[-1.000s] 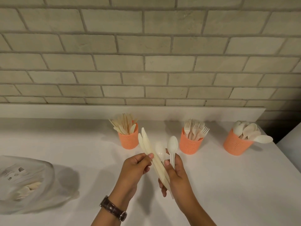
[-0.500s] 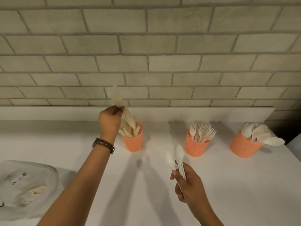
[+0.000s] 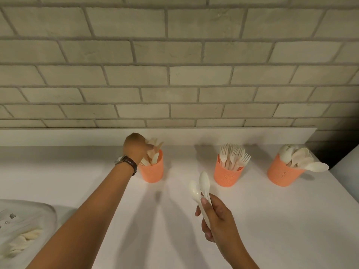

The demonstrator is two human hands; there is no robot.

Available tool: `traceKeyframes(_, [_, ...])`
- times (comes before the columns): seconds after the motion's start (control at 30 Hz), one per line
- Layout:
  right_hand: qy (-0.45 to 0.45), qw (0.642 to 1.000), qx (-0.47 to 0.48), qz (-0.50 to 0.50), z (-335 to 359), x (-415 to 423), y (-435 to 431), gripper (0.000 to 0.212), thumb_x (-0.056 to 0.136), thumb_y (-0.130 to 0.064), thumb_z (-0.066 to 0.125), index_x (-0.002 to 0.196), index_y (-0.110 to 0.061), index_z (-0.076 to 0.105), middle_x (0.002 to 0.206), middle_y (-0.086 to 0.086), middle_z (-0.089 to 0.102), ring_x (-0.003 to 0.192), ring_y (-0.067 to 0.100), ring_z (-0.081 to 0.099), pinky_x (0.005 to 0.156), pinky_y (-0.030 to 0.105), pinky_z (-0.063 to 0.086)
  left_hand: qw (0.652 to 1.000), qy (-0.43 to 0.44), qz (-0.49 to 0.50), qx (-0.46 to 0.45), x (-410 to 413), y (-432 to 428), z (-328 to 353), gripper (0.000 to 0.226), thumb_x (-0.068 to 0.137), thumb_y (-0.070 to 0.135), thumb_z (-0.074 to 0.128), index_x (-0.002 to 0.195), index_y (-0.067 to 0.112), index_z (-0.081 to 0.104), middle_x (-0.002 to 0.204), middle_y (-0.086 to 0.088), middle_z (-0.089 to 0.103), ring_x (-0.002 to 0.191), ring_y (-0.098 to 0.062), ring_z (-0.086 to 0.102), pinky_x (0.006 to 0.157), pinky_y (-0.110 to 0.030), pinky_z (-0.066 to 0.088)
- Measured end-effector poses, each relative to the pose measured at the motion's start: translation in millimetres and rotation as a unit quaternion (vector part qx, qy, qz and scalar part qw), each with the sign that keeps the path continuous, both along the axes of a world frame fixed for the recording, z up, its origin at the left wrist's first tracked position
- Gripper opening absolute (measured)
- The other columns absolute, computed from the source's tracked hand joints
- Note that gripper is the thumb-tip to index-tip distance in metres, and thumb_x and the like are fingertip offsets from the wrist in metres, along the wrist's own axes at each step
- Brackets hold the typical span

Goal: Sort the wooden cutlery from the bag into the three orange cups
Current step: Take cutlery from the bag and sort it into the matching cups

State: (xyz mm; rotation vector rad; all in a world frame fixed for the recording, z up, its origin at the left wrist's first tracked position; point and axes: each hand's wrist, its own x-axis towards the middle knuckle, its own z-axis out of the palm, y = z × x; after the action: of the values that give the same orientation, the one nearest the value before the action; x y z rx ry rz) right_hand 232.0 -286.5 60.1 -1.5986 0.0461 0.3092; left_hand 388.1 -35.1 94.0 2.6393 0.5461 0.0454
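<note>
Three orange cups (image 3: 227,176), two spoons (image 3: 203,186) in right hand (image 3: 220,220) fingers (image 3: 206,206), left hand (image 3: 136,148) fingers' hold unclear

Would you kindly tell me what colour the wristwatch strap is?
Dark brown; the wristwatch strap shows best in the head view, the only one given.

Our left hand (image 3: 135,146) touches the knives (image 3: 155,159) in the left cup (image 3: 152,172); our right hand (image 3: 219,220) grips two spoons (image 3: 204,181).

The left hand (image 3: 136,146) hides its own fingers at the far-left cup (image 3: 152,171); grip indeterminate. The right hand (image 3: 219,220) conceals the handles of the spoons (image 3: 202,185). The left picture edge cuts off the bag (image 3: 23,226); contents blurred.
</note>
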Motion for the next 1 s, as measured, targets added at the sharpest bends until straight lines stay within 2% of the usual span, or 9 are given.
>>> traceKeyframes(0.1, [0.018,0.999,0.027,0.004,1.8,0.0,-2.6,0.038,0.102,-0.017,0.029,0.077,-0.003,0.055,0.044,-0.008,0.046,0.036,0.014,0.029,0.041,0.019,0.02,0.995,-0.093,0.022,-0.021,-19.0,0.8,8.4,0.036,0.083,0.037,0.064,0.106,0.01,0.065,0.109,-0.005,0.066,0.1,-0.023,0.06,0.079,-0.025,0.042])
traceKeyframes(0.17, [0.018,0.999,0.034,0.008,2.8,-1.0,-3.8,0.036,0.1,-0.009,0.028,0.079,-0.001,0.057,0.048,-0.007,0.05,0.036,0.014,0.029,0.041,0.019,0.021,0.977,-0.191,0.03,-0.093,-44.4,-5.6,12.9,0.037,0.083,0.031,0.065,0.116,0.015,0.063,0.118,0.0,0.065,0.109,-0.02,0.059,0.086,-0.023,0.039])
traceKeyframes(0.27, [-0.005,0.999,0.034,0.009,2.0,-3.7,-2.6,0.032,0.098,-0.005,0.037,0.096,-0.016,0.066,0.065,-0.006,0.057,0.04,0.012,0.033,0.041,0.02,0.024,0.949,-0.235,-0.003,-0.212,-83.7,-25.0,15.4,0.024,0.084,0.018,0.064,0.108,0.018,0.068,0.107,0.002,0.068,0.098,-0.015,0.062,0.083,-0.021,0.042])
traceKeyframes(0.37, [-0.04,0.999,0.008,0.01,-4.4,-4.6,-3.3,0.043,0.094,-0.002,0.049,0.117,-0.037,0.058,0.075,-0.008,0.058,0.047,0.01,0.037,0.045,0.019,0.033,0.926,-0.238,-0.004,-0.292,-118.9,-40.4,10.5,0.02,0.084,0.013,0.064,0.101,0.022,0.07,0.097,0.008,0.069,0.089,-0.005,0.064,0.083,-0.016,0.045])
traceKeyframes(0.5, [-0.06,0.998,-0.026,0.008,-6.9,-6.7,-11.5,0.043,0.091,0.002,0.051,0.121,-0.029,0.055,0.082,-0.004,0.063,0.053,0.011,0.055,0.052,0.02,0.044,0.905,-0.255,0.016,-0.341,-147.5,-51.3,0.0,0.016,0.085,0.015,0.065,0.097,0.024,0.071,0.089,0.017,0.069,0.08,0.011,0.063,0.072,-0.001,0.044])
traceKeyframes(0.6, [-0.064,0.997,-0.045,-0.027,-3.8,-10.7,-22.2,0.035,0.09,0.0,0.055,0.113,-0.027,0.057,0.082,-0.005,0.068,0.053,0.007,0.053,0.049,0.019,0.042,0.901,-0.243,0.001,-0.36,-157.3,-63.5,-7.1,0.017,0.084,0.016,0.066,0.088,0.032,0.07,0.073,0.028,0.068,0.077,0.017,0.06,0.067,0.004,0.04])
traceKeyframes(0.7, [-0.083,0.99,-0.093,-0.069,-4.6,-16.5,-38.9,0.031,0.089,-0.002,0.058,0.108,-0.026,0.062,0.085,-0.01,0.069,0.057,-0.002,0.054,0.054,0.01,0.04,0.906,-0.213,-0.031,-0.364,-155.6,-81.2,-16.5,0.021,0.084,0.017,0.066,0.082,0.038,0.067,0.073,0.029,0.068,0.075,0.017,0.059,0.067,0.005,0.039])
traceKeyframes(0.83, [-0.165,0.964,-0.189,-0.085,-10.6,-23.2,-73.8,0.04,0.086,0.006,0.057,0.116,-0.018,0.066,0.09,-0.01,0.064,0.08,-0.007,0.057,0.071,0.005,0.041,0.898,-0.181,-0.072,-0.394,-149.7,-114.0,-25.3,0.021,0.084,0.014,0.065,0.085,0.036,0.068,0.081,0.021,0.07,0.078,0.01,0.062,0.071,0.0,0.043])
traceKeyframes(1.0, [-0.115,0.971,-0.167,-0.124,-14.8,-12.1,-126.2,0.04,0.087,0.01,0.052,0.107,-0.021,0.069,0.084,-0.006,0.069,0.071,-0.002,0.06,0.07,0.007,0.046,0.897,-0.15,-0.102,-0.403,-136.2,-157.6,-30.4,0.023,0.084,0.014,0.065,0.086,0.037,0.069,0.092,0.012,0.071,0.087,-0.005,0.066,0.083,-0.018,0.045])
